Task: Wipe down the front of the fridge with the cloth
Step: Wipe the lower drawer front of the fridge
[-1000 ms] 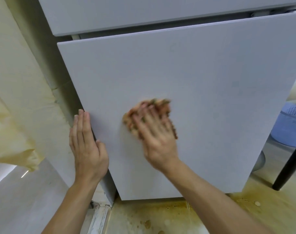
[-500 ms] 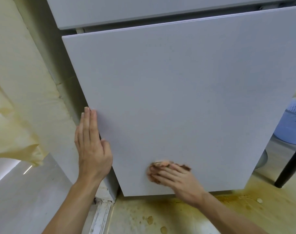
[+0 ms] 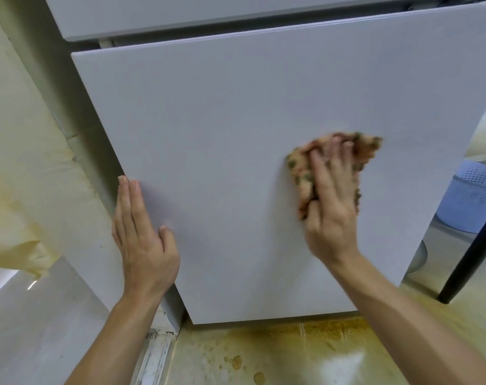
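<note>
The fridge's lower door (image 3: pixel 236 129) is a plain pale grey panel that fills most of the view, with the upper door's bottom edge above it. My right hand (image 3: pixel 329 207) presses a crumpled brown patterned cloth (image 3: pixel 302 168) flat against the door's right half, fingers spread over it. My left hand (image 3: pixel 141 240) lies flat and open against the door's left edge, low down, holding nothing.
A cream wall (image 3: pixel 28 129) runs along the left of the fridge. The floor (image 3: pixel 277 354) below the door is stained yellow-brown with a few drops. At the right stand a pale blue perforated basket (image 3: pixel 469 195) and a black slanted leg (image 3: pixel 469 257).
My right hand has swept the cloth from the door's bottom edge up and to the right. My left hand has stayed flat on the left edge.
</note>
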Demonstrator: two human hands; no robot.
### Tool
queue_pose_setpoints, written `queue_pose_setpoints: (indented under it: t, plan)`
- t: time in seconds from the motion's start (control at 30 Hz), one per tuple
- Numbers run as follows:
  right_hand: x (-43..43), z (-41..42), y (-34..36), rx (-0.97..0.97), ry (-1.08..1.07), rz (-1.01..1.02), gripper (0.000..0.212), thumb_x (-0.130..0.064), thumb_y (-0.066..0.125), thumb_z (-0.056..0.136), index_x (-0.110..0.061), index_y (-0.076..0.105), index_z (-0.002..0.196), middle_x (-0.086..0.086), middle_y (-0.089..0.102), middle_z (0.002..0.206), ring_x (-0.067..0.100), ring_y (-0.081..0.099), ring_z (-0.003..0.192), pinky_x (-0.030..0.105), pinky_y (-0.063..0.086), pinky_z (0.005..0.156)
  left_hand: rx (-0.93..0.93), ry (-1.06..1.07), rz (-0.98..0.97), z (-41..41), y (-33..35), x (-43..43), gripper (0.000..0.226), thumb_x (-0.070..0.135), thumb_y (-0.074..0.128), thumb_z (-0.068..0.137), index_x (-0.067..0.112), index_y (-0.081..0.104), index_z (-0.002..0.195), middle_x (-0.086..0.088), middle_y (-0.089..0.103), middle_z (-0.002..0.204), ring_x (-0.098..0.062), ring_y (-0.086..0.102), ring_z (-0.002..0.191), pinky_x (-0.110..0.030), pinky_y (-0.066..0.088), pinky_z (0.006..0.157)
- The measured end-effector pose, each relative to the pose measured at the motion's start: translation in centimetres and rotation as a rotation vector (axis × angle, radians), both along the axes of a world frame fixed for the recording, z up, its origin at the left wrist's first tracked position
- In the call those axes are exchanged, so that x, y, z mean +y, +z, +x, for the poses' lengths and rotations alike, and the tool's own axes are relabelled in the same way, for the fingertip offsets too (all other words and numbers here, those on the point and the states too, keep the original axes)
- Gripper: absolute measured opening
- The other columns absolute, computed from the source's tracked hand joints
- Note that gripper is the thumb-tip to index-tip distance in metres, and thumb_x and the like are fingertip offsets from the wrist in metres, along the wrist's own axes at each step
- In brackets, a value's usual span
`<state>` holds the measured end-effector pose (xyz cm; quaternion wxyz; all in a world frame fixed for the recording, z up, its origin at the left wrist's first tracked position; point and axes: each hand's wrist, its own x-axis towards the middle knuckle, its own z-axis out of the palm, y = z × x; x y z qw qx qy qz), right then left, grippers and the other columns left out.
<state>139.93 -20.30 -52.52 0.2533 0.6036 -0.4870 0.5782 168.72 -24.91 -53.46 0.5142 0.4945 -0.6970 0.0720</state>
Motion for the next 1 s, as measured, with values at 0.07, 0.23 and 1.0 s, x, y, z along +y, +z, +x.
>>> queue_pose_setpoints:
  t: [0.07,0.23,1.0]
  plan:
    - [-1.1,2.8,-2.4,0.167,0.052,-0.011,0.056,0.009,0.05,0.093,-0.004,0.051,0.148,0.017,0.038,0.16,0.022,0.019,0.16,0.048,0.014,0.129,-0.001,0.003,-0.005,0.0,-0.1,0.0,0.086,0.005,0.044,0.09,0.012,0.007,0.167,-0.003,0.001,0.176,-0.015,0.002,0.163,-0.021,-0.002,0.127]
    - [-1.5,4.5,-13.7,0.813,0.191,0.361,0.055,-0.002,0.044,0.094,-0.014,0.062,0.144,0.003,0.055,0.154,0.017,0.041,0.151,0.036,0.009,0.132,-0.016,0.001,-0.012,0.2,-0.1,0.0,0.086,0.006,0.046,0.091,0.01,0.007,0.167,-0.004,0.001,0.176,-0.015,0.001,0.163,-0.022,-0.003,0.128]
    - [1.6,-4.8,-3.2,-0.094,-0.075,0.063,0.065,0.008,0.04,0.091,0.008,0.034,0.156,0.032,0.019,0.166,0.033,0.004,0.159,0.059,0.002,0.129,-0.291,-0.034,-0.128,-3.0,-3.7,0.3,0.088,0.01,0.057,0.088,0.001,0.015,0.164,-0.022,0.005,0.173,-0.038,-0.002,0.162,-0.057,0.007,0.131]
